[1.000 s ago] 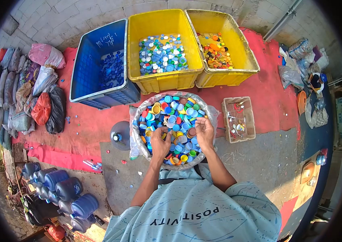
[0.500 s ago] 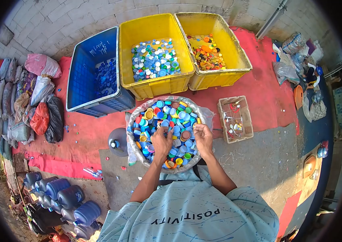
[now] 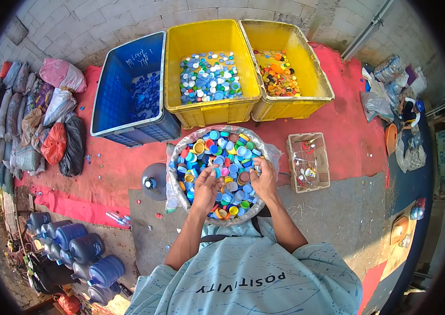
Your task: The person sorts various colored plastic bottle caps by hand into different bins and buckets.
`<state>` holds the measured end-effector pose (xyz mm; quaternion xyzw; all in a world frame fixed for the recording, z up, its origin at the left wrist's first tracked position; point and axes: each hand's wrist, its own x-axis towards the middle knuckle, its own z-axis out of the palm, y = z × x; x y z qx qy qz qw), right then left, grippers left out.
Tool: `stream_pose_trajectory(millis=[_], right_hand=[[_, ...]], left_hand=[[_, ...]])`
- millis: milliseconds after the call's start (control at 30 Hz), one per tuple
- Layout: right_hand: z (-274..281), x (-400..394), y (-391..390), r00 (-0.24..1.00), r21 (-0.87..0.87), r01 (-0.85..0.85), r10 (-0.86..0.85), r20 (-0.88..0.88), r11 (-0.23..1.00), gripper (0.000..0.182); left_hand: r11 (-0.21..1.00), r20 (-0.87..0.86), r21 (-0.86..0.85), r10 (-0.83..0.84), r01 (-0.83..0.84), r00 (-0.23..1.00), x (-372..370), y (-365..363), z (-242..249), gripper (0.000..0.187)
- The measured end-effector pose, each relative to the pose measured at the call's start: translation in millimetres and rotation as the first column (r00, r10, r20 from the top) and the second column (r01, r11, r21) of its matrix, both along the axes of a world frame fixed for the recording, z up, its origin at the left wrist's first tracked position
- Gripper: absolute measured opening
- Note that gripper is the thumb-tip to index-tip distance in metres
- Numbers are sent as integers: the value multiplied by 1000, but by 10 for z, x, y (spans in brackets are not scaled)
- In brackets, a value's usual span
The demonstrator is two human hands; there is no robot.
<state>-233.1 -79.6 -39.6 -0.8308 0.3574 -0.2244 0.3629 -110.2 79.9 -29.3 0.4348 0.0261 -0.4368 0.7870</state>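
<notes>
A round basin [image 3: 175,198] with a plastic-lined rim stands in front of my body, heaped with bottle caps [image 3: 238,152] of many colours. Over the left middle of the heap is my left hand [image 3: 207,184], its fingers bent around a small cap that shows at the fingertips. My right hand [image 3: 264,177] is over the right side of the heap with curled fingers; a small pale thing shows at its fingertips, too small to name.
Beyond the basin stand a blue crate [image 3: 128,128] and two yellow crates [image 3: 214,113], [image 3: 296,107] holding caps. A small beige crate [image 3: 309,188] is on the right, a large bottle [image 3: 155,184] on the left. Filled sacks [image 3: 62,76] and water jugs [image 3: 106,270] lie further left.
The view has shifted slightly. My left hand has drawn back a little from the caps and turned, showing more of its palm. My right hand has moved slightly.
</notes>
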Motion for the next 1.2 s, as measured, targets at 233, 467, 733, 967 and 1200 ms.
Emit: stream_pose_trajectory(millis=[233, 467, 733, 967, 1200], right_hand=[[110, 200, -204, 987, -230, -126, 99, -123, 965, 69], [26, 300, -255, 972, -232, -156, 108, -209, 960, 74], [72, 209, -218, 992, -241, -96, 72, -105, 966, 69], [231, -90, -86, 978, 21, 36, -40, 206, 999, 53], [150, -433, -48, 931, 749, -154, -159, 329, 644, 35]], left_hand=[[964, -361, -222, 58, -146, 931, -180, 298, 86, 19], [996, -179, -5, 91, -93, 980, -224, 314, -93, 12], [973, 51, 231, 17, -29, 999, -206, 22, 117, 15], [857, 702, 508, -356, -83, 617, -12, -481, -17, 41], [841, 844, 537, -535, -64, 38, 210, -916, -34, 59]])
